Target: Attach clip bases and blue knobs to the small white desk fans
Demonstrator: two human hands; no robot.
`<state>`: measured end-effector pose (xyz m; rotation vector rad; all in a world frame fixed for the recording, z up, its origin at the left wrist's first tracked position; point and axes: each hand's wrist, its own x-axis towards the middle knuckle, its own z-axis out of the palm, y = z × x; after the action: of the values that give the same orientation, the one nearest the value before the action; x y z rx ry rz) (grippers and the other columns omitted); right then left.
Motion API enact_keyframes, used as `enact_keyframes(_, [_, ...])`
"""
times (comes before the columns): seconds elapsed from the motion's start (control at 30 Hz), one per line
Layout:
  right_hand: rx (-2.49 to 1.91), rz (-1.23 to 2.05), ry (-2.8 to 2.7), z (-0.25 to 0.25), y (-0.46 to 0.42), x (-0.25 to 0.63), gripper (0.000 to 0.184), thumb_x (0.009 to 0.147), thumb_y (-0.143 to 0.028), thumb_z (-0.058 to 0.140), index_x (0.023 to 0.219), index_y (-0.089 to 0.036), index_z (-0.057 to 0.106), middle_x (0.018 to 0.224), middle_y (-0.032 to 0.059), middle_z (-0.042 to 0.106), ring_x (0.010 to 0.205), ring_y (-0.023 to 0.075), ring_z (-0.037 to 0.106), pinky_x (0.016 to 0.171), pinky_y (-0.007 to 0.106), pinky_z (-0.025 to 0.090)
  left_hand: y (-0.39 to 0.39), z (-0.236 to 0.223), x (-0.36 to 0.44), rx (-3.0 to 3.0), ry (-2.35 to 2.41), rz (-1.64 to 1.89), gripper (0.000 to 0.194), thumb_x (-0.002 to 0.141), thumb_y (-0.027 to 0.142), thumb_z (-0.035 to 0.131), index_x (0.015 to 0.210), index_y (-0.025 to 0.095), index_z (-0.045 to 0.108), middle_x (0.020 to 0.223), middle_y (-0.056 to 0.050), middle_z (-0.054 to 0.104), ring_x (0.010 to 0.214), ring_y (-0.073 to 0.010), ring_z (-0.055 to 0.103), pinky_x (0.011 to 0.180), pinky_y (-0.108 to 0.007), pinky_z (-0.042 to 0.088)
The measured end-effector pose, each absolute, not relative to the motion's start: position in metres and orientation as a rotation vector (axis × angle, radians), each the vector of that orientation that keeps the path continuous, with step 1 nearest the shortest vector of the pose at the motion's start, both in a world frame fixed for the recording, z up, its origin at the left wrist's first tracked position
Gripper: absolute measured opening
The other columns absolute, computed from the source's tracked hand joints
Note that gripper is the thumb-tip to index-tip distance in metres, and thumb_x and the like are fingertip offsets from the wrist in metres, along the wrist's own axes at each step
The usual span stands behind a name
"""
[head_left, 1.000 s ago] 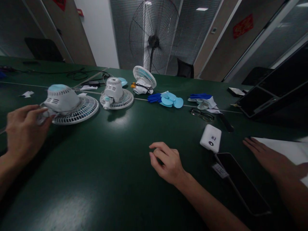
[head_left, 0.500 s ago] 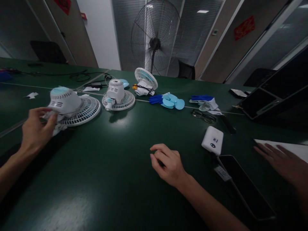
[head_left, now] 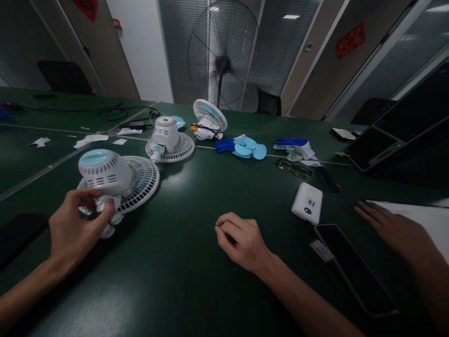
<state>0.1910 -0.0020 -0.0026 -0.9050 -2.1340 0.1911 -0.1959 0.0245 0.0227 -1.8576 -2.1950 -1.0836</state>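
My left hand (head_left: 82,213) pinches the white neck at the near side of a fan head (head_left: 108,173). That fan head lies face down on its round grille, its white motor housing with a light-blue cap upward. In the middle of the table, my right hand (head_left: 242,241) is closed, thumb and forefinger pressed together. A tiny dark tip shows at those fingertips, too small to name. Behind the held fan head, a second fan head (head_left: 166,135) also rests face down. Farther back, a small fan (head_left: 209,119) leans with its grille tilted up.
Light-blue fan blades (head_left: 249,147) lie by blue gloves (head_left: 224,144). To the right are eyeglasses (head_left: 294,168), a white power bank (head_left: 307,202), and a phone (head_left: 356,269). Another person's hand (head_left: 396,227) rests near white paper at the right. Paper scraps (head_left: 91,139) lie back left.
My left hand has drawn the fan head nearer and slightly right, uncovering paper scraps behind it. My right hand has barely moved. The other person's hand has shifted a little left.
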Motion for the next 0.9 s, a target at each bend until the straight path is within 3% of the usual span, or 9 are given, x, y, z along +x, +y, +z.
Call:
enact_keyframes(0.13, [-0.845,0.221,-2.248,0.0,-0.005,0.188,0.012,0.101,-0.023,0.057,0.103,-0.016,0.067,0.096,0.0022,0.071,0.071,0.011,0.064,0.059,0.025,0.045,-0.007,0.007,-0.167,-2.059,-1.997,-1.258,0.029,0.086,0.038,0.074,0.103,0.02,0.061,0.095,-0.001,0.065,0.081,-0.0194,0.065,0.074,-0.029,0.053])
enact_keyframes(0.23, [-0.734,0.104,-2.349,0.001,-0.013,0.183,0.016,0.099,-0.025,0.057,0.11,-0.018,0.066,0.093,0.001,0.072,0.069,0.0121,0.064,0.056,0.027,0.043,-0.022,0.003,-0.134,-2.323,-1.768,-1.377,0.024,0.088,0.036,0.072,0.103,0.022,0.059,0.095,-0.002,0.066,0.08,-0.0202,0.065,0.071,-0.03,0.053])
enact_keyframes(0.33, [-0.598,-0.06,-2.421,0.003,-0.022,0.178,0.016,0.097,-0.026,0.055,0.103,-0.018,0.067,0.078,-0.0013,0.068,0.057,0.0121,0.056,0.05,0.029,0.037,-0.023,0.005,-0.089,-2.554,-1.507,-1.493,0.015,0.088,0.022,0.068,0.1,0.022,0.058,0.085,-0.001,0.063,0.07,-0.0168,0.062,0.062,-0.028,0.049])
enact_keyframes(0.47, [-0.61,-0.309,-2.352,0.004,-0.028,0.18,0.021,0.094,-0.022,0.054,0.076,-0.018,0.064,0.061,-0.0018,0.058,0.049,0.0134,0.049,0.047,0.032,0.035,-0.009,0.009,-0.023,-2.751,-1.252,-1.624,0.016,0.086,0.011,0.063,0.097,0.021,0.058,0.082,0.0,0.059,0.07,-0.0155,0.059,0.064,-0.027,0.047])
enact_keyframes(0.63, [-0.856,-0.439,-2.25,-0.001,-0.031,0.184,0.022,0.095,-0.023,0.055,0.078,-0.015,0.067,0.063,0.0031,0.065,0.053,0.0165,0.057,0.05,0.034,0.036,0.005,0.014,0.022,-2.913,-1.362,-1.772,0.007,0.094,0.016,0.056,0.099,0.021,0.058,0.091,-0.003,0.06,0.084,-0.0193,0.059,0.074,-0.032,0.048])
enact_keyframes(0.77, [-1.104,-0.338,-2.416,0.002,-0.034,0.177,0.015,0.096,-0.021,0.057,0.092,-0.014,0.069,0.073,0.0051,0.071,0.058,0.0197,0.064,0.051,0.034,0.038,0.001,0.016,0.008,-2.988,-1.414,-1.861,0.023,0.101,0.02,0.049,0.123,0.024,0.056,0.123,-0.009,0.058,0.111,-0.0237,0.059,0.094,-0.039,0.051])
enact_keyframes(0.83, [-1.235,-0.23,-2.478,0.008,-0.037,0.174,0.016,0.097,-0.02,0.056,0.104,-0.013,0.068,0.081,0.0062,0.074,0.063,0.0211,0.067,0.052,0.034,0.039,-0.006,0.015,-0.01,-2.992,-1.428,-1.767,0.03,0.103,0.019,0.047,0.132,0.025,0.052,0.138,-0.012,0.051,0.128,-0.0259,0.052,0.105,-0.043,0.048])
enact_keyframes(0.9, [-1.309,-0.106,-2.513,0.016,-0.038,0.174,0.018,0.1,-0.022,0.055,0.11,-0.014,0.067,0.089,0.0073,0.075,0.07,0.0224,0.07,0.055,0.034,0.04,-0.012,0.012,-0.03,-3.141,-1.326,-1.424,0.031,0.102,0.016,0.048,0.131,0.026,0.053,0.139,-0.011,0.053,0.129,-0.026,0.053,0.105,-0.043,0.049])
